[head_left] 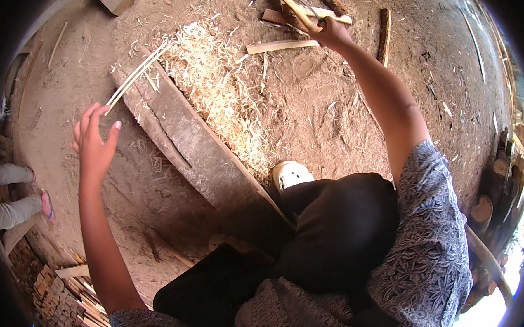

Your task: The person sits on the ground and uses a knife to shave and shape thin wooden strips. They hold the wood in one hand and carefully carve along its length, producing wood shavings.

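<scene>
The left hand (93,141) is raised with fingers spread, just below the near ends of 2 or 3 thin bamboo strips (134,79) that cross the grey plank (198,149); contact is hard to tell. The right hand (331,32) reaches far forward, fingers closed around a split wood piece (298,12). The strips look light, springy and splintery, best pinched near their ends.

sunlit dirt floor (334,114), stacked firewood (494,191)
</scene>
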Demonstrator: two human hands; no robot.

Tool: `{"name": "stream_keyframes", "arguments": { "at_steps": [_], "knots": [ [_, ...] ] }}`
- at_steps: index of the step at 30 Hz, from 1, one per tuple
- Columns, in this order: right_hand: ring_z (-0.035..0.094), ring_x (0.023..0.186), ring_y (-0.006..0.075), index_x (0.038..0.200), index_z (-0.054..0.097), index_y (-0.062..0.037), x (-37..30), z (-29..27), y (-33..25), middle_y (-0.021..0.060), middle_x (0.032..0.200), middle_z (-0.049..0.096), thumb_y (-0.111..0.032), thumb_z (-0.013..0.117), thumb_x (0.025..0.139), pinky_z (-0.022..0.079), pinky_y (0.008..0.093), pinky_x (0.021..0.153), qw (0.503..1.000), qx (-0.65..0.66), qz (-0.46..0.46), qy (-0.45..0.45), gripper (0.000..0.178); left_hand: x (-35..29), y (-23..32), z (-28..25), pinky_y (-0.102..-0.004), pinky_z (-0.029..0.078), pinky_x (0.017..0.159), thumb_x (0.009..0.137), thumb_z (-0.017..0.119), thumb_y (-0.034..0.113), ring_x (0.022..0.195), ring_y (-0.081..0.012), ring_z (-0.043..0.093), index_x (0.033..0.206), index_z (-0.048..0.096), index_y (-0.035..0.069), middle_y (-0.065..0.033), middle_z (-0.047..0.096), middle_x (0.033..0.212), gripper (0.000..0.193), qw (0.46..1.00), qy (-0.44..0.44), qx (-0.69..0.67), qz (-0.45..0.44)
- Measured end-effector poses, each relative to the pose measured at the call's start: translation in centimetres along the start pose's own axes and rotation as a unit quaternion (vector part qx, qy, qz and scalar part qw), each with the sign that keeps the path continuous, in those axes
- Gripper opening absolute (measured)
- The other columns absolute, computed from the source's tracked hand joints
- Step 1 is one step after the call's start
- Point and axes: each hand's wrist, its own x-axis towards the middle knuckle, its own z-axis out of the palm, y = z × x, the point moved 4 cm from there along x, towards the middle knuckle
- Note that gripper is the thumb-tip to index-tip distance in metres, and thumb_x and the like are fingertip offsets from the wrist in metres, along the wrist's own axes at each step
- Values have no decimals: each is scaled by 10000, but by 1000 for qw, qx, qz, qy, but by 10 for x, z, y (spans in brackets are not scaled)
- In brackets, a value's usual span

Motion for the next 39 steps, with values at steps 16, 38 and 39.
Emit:
{"name": "stream_keyframes", "arguments": {
  "at_steps": [16, 38, 39],
  "knots": [
    [445, 507, 45, 1144, 541, -126, -288, -32, -158, -14, 797, 545, -266, 584, 1058, 325, 198, 412, 777, 551, -60, -299, 170, -144, 290, -27, -415, 557, 953, 882, 776, 175, 1147, -324, 652, 1297, 622, 85, -134, 618, 1257, 452, 883, 183, -344, 261],
    [564, 640, 76, 1457, 541, -48, -405, -167, -204, 17, 836, 633, -265, 551, 1066, 499, 260, 570, 921, 79, -337, -177, 447, -237, 146, -76, -279, 588, 854, 930, 704, -32, 1023, -155, 711, 1138, 679, -13, -76, 719, 1055, 210, 863, 199, -464, 30],
    [570, 636, 70, 1463, 538, -54, -421, -172, -218, 22, 845, 647, -249, 536, 1073, 506, 255, 562, 929, 78, -319, -171, 436, -237, 142, -71, -279, 591, 843, 920, 722, -28, 1014, -147, 705, 1119, 677, -16, -77, 710, 1041, 205, 866, 179, -467, 29]
  ]
}}
